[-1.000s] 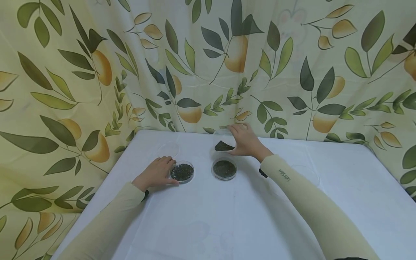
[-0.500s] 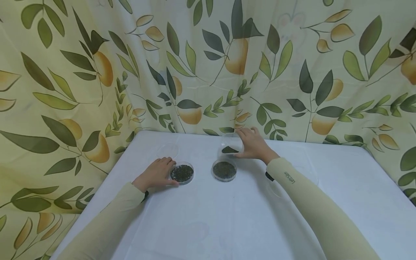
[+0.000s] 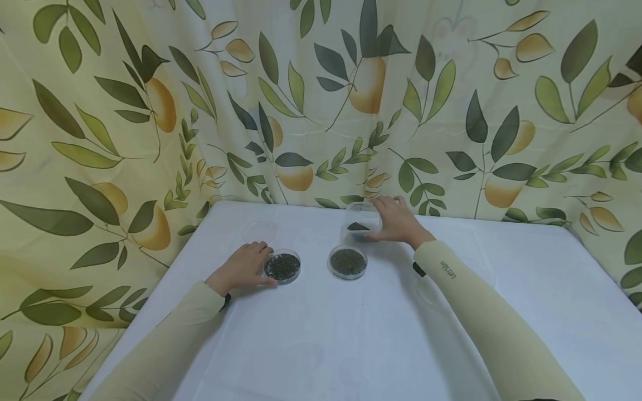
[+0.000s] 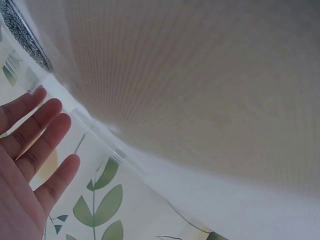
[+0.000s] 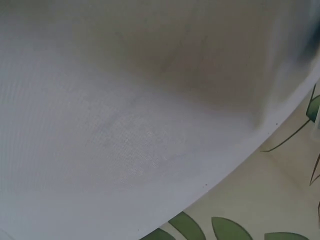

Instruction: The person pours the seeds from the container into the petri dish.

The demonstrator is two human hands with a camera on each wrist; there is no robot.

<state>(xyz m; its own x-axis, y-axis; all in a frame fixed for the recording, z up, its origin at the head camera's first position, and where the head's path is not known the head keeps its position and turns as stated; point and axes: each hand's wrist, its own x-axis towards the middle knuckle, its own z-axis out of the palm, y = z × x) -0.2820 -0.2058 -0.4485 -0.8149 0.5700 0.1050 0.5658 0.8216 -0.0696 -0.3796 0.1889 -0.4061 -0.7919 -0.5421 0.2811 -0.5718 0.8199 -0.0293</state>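
Note:
In the head view, my right hand [image 3: 398, 220] grips a clear container [image 3: 362, 210] by its right side, up behind the middle petri dish. A small patch of dark granules [image 3: 358, 226] lies in the bottom of that container. The middle petri dish [image 3: 348, 263] stands on the table, filled with dark granules. My left hand [image 3: 244, 267] rests at the left edge of another petri dish [image 3: 282, 267] of dark granules, fingers behind and thumb in front. In the left wrist view its fingers [image 4: 42, 132] are loosely straight beside the dish [image 4: 24, 37]. The right wrist view shows neither right hand nor container.
A clear round lid [image 3: 261, 231] lies behind the left hand. Another clear round lid [image 3: 478, 271] lies partly beyond the right forearm, and a clear round rim [image 3: 428, 292] shows under that arm. A leaf-patterned curtain [image 3: 321, 111] hangs behind the white table [image 3: 311, 340].
My right hand has moved a little to the right with the clear container, and the dark patch visible in it has become smaller. The left hand stays at its dish.

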